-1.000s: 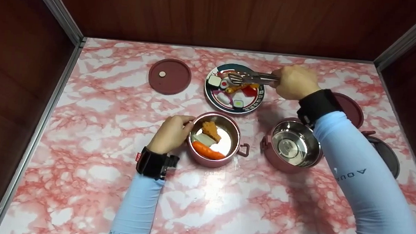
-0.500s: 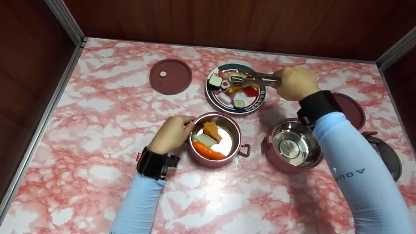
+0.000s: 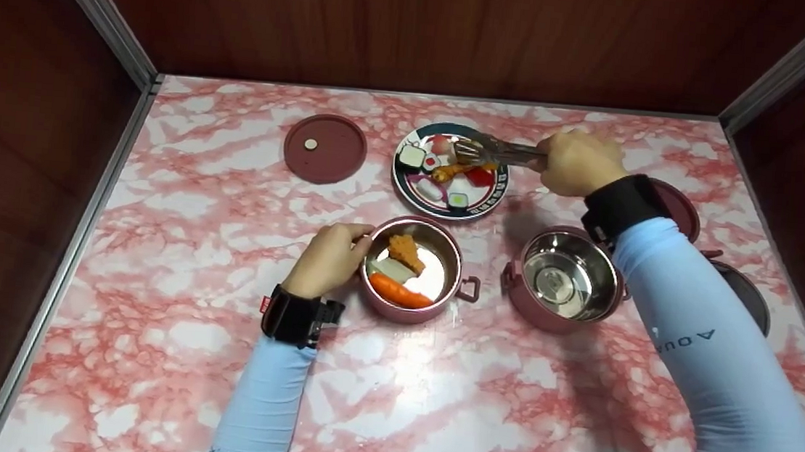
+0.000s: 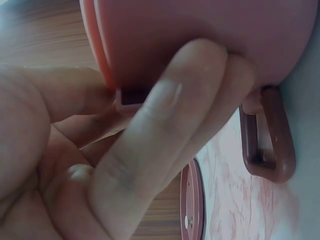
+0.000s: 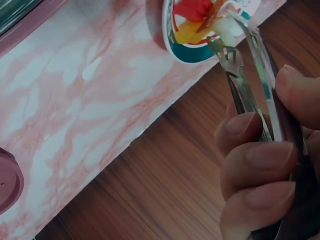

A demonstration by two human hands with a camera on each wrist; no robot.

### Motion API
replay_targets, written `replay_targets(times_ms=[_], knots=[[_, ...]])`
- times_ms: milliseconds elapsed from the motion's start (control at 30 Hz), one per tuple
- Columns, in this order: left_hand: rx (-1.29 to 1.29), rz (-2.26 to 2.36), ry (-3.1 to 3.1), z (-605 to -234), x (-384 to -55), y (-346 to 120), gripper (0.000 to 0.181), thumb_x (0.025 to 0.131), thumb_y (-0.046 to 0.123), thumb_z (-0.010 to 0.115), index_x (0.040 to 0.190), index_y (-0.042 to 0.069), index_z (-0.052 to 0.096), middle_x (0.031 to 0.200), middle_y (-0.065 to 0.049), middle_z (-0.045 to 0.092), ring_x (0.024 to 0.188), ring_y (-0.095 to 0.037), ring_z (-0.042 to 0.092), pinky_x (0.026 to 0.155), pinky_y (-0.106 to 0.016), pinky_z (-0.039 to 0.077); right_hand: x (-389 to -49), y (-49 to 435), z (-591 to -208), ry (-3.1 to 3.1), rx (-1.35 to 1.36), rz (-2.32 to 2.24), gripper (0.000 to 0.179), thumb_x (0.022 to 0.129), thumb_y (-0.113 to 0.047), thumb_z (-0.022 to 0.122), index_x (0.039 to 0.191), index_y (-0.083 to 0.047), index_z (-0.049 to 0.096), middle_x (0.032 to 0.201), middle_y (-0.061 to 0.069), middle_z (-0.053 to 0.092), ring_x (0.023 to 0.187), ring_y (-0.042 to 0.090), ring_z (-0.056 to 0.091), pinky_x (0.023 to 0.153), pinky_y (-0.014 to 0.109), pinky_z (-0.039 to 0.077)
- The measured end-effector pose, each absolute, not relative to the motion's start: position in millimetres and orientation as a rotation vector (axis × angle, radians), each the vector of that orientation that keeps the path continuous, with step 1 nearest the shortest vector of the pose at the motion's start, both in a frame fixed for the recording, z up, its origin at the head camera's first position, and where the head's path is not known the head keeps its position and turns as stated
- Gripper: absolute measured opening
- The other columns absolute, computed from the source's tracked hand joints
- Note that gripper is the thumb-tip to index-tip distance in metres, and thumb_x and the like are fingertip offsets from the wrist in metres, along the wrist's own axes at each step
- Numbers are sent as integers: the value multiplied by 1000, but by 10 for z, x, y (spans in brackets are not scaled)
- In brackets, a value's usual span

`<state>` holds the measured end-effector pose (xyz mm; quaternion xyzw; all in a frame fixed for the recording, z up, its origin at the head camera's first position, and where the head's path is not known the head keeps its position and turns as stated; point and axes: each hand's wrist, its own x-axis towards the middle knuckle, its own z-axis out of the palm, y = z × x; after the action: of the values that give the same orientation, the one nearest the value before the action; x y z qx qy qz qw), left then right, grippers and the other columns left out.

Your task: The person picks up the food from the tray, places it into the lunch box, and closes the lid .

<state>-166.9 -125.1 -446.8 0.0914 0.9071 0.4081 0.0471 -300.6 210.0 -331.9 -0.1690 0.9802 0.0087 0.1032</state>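
My left hand (image 3: 330,260) holds the left side of a pink pot (image 3: 406,314), its thumb at the rim and two fingers (image 4: 195,95) along the outer wall by the handle. Inside lie a fried chicken piece (image 3: 406,252), a pale green piece (image 3: 393,270) and an orange carrot-like piece (image 3: 400,293). Metal food tongs (image 3: 507,152) are in my right hand (image 3: 583,163), fingers curled round their arms. Their fork-like tips hang over the back of a plate (image 3: 499,189) of toy food; in the right wrist view the tips stand apart near a whitish piece (image 5: 227,30).
A second pink pot (image 3: 547,317) with a bare steel inside stands beneath my right forearm. One maroon lid (image 3: 335,158) lies back left, another (image 3: 681,210) back right, behind the right arm. Partly hidden by that arm is a dark round pan-like item (image 3: 749,300). Wooden walls border the table.
The tong tips have shifted slightly right over the plate, uncovering more of a pinkish piece at its back. The left hand and the pot keep their places.
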Motion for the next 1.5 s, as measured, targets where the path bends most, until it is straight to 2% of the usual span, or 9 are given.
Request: replay_targets(times_ms=[233,433,567,800,1067,1200,1333,1500], knots=[[275,1240,2771,-4475,-1665,-1254,29,101,11,54,126,3,68,119,-12,69,102,-22,63,93,-39,50,-2993,2073,-3369,2883,-575,0,32,98,-34,55,86,-8,66,85,16,66,82,39,62,67,57,47],[275,1242,2774,-4468,-1665,-1257,28,101,11,54,124,4,69,116,-11,70,97,-21,62,89,-38,50,-2970,2073,-3431,2938,-537,-52,42,96,-47,58,82,-9,68,79,14,65,74,37,61,59,54,46],[270,1236,2774,-4471,-1662,-1256,29,101,11,54,125,4,68,118,-11,69,99,-21,62,91,-38,50,-2972,2068,-3480,3003,-535,-62,41,95,-47,61,82,-9,70,77,15,66,71,37,61,55,55,46],[276,1251,2777,-4482,-1664,-1256,29,100,11,54,123,5,69,114,-9,70,97,-20,61,89,-38,50,-2977,2087,-3496,3027,-537,-117,37,95,-44,63,84,-10,73,79,16,67,73,38,62,56,55,46],[268,1251,2767,-4482,-1664,-1258,29,100,11,54,125,4,68,116,-11,70,96,-21,62,87,-38,50,-2865,2157,-3444,3019,-554,-301,43,97,-51,58,86,-12,73,69,5,62,65,30,58,53,43,40],[268,1245,2769,-4483,-1665,-1257,30,101,11,53,125,5,68,117,-11,70,97,-22,63,88,-38,50,-2732,2183,-3340,3007,-597,-395,42,97,-53,57,95,-14,73,72,4,63,67,28,58,56,42,41],[284,1244,2773,-4488,-1665,-1258,29,101,11,53,125,5,69,116,-11,70,96,-21,63,88,-38,51,-2576,2208,-3229,3023,-688,-436,40,97,-51,58,104,-15,74,75,3,67,71,27,61,61,45,43],[297,1257,2774,-4493,-1668,-1259,28,101,10,53,123,4,69,116,-11,70,96,-21,63,89,-38,50,-2369,2263,-3111,3043,-888,-445,34,97,-48,61,102,-17,74,72,-1,66,65,20,59,59,41,43]])
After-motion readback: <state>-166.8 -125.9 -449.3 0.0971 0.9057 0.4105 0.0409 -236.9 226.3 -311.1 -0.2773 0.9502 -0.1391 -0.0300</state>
